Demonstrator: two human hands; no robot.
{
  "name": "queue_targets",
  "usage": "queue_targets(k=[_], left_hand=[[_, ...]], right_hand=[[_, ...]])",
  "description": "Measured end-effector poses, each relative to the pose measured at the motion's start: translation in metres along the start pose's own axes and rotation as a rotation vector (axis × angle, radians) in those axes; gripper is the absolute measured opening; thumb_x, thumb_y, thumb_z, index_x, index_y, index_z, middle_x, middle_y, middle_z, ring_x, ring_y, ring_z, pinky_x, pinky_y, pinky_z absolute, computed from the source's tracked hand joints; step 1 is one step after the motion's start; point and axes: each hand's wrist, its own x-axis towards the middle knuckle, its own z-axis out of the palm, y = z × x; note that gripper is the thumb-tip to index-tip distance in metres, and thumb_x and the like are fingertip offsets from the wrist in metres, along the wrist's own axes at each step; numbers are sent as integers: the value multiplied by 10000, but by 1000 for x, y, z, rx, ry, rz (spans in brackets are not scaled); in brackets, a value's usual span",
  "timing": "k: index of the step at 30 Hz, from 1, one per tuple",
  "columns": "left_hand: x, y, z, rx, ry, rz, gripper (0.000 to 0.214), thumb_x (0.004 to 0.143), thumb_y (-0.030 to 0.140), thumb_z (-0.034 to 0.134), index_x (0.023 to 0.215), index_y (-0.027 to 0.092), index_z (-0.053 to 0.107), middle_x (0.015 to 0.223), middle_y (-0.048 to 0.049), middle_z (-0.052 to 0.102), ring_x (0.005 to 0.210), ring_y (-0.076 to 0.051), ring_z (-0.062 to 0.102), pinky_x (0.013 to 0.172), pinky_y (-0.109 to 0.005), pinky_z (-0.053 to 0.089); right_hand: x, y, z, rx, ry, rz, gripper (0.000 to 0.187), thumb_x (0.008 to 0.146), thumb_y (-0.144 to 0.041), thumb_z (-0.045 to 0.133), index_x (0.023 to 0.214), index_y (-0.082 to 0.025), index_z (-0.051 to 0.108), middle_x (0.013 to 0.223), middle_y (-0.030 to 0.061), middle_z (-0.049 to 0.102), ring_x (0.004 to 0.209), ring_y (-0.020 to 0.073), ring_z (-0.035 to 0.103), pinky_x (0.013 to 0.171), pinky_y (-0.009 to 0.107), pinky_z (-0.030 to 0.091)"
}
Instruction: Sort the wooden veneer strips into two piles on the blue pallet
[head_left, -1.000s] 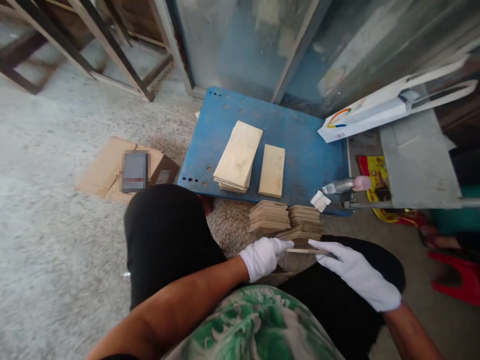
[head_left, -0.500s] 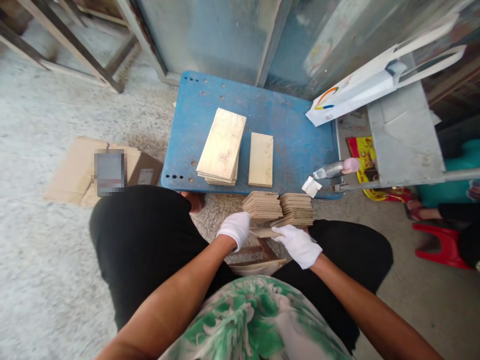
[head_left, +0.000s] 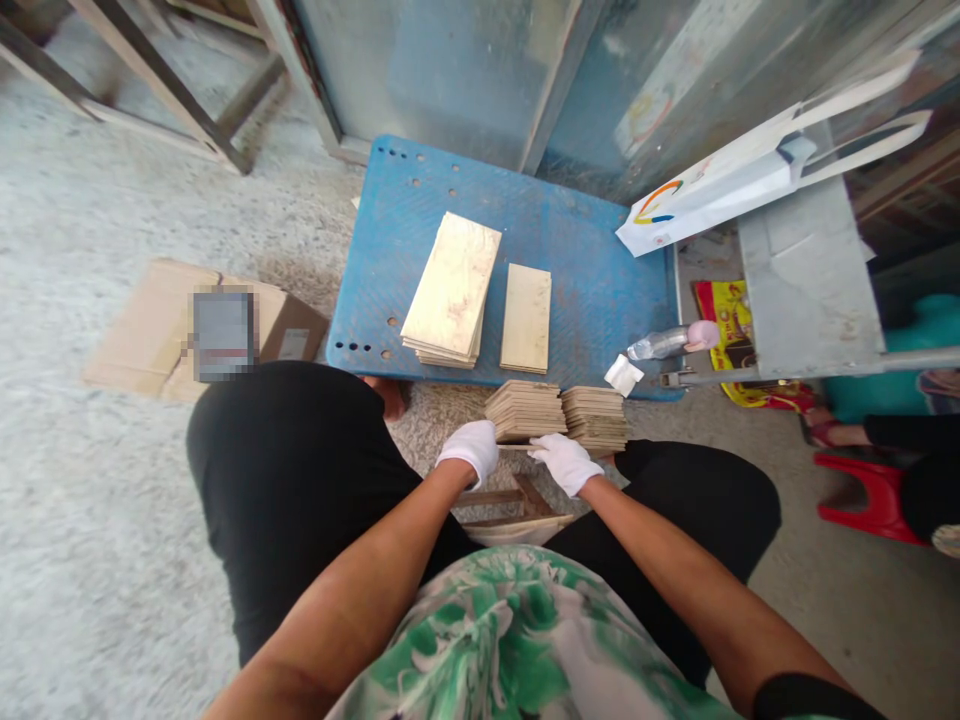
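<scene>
Speckled floor point(head_left: 90, 480), blue table point(head_left: 585, 260) as reference: cardboard box point(head_left: 150, 320) off its left side, white bag point(head_left: 720, 195) at its far right corner, bigger board stack point(head_left: 452, 285) on top with smaller board stack point(head_left: 526, 315) to the right, left pile point(head_left: 525, 410) and right pile point(head_left: 595, 418) of slanted boards at the near edge. On the near side of table and piles, left hand point(head_left: 469, 450) grips one end of a thin board point(head_left: 514, 447), right hand point(head_left: 564, 464) the other. Board's nearly edge-on, just beside left pile; can't tell if touching.
</scene>
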Motion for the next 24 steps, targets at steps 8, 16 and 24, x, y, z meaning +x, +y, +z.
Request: queue_targets(k=[8,16,24], left_hand=[[4,1,5,-17,-24,-4,297,823,240,507,1045,125,665,1071,-177,673,1015,-269,640,854,-321,487],[3,6,8,-24,-59,6,303,808,197,495,1041,123,675,1057,-182,678,1018,-273,639,861,-328,484],[2,8,10,-79,-43,-18,313,812,237,538,1086,151,662,1098,-161,671,1069,-240,618,902,-278,456]], right_hand=[[4,3,3,-7,-9,51,284,876,-332,548,1091,-211,687,1142,67,669,1071,204,591,943,284,417],[0,-5,-3,4,36,100,273,854,-381,566,1040,-232,698,1076,53,699,1005,214,624,889,299,447],[-1,-20,-41,248,431,94,373,885,-518,451,910,-251,710,941,15,726,896,183,655,860,279,470]])
